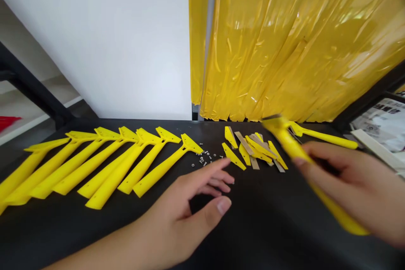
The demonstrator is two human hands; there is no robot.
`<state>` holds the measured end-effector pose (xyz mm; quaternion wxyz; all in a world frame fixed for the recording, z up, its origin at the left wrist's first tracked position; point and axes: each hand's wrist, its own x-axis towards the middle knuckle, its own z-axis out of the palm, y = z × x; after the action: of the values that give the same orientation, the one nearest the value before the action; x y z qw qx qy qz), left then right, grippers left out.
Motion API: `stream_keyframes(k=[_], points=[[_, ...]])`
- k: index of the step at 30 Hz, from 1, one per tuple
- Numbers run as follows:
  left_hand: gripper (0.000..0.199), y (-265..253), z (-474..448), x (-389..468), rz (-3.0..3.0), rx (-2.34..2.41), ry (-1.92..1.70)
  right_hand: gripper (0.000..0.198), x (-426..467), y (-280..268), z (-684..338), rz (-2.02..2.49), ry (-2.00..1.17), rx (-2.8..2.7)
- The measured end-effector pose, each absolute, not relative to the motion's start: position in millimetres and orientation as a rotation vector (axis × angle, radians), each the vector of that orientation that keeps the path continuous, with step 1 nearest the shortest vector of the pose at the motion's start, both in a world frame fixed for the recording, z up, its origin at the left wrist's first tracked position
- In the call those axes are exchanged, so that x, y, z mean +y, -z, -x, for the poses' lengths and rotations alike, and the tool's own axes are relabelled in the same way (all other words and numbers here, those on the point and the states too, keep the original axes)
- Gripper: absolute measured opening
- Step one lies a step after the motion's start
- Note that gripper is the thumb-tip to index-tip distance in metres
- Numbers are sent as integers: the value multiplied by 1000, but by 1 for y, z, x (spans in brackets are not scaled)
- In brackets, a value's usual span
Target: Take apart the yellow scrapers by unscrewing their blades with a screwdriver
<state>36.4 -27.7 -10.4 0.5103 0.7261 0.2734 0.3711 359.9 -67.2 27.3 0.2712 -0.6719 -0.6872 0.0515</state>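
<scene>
A person's right hand (348, 185) is closed around the middle of a yellow scraper (281, 130), its head tilted up and away toward the back of the black bench (253, 223). The left hand (193, 206), apart from it, has thumb and fingers spread and holds nothing I can make out; its fingertips reach near loose screws (205, 159) and yellow plates (233, 156). The right fingers hide part of the grip, and both the scraper and that hand are blurred. On the left, a slanting row of yellow handles (163, 171) is cut off by the picture's edge. A white panel (139, 42) and yellow plastic sheeting (268, 50) border the back; open bench lies between the hands, nearest the person.
</scene>
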Motion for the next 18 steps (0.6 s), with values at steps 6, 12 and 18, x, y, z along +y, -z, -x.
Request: stream_keyframes(k=[6,12,18], points=[[44,5,-35,-29,-1486,737,-935,17,-45,-18,-245,1544,-219,-2148],[53,-9,-1,25,-2582,1376,-585,35,-15,0,-284,1647,-311,-2016],[50,11,-1,35,-2705,1644,-287,38,13,27,-291,1746,-446,-2015]])
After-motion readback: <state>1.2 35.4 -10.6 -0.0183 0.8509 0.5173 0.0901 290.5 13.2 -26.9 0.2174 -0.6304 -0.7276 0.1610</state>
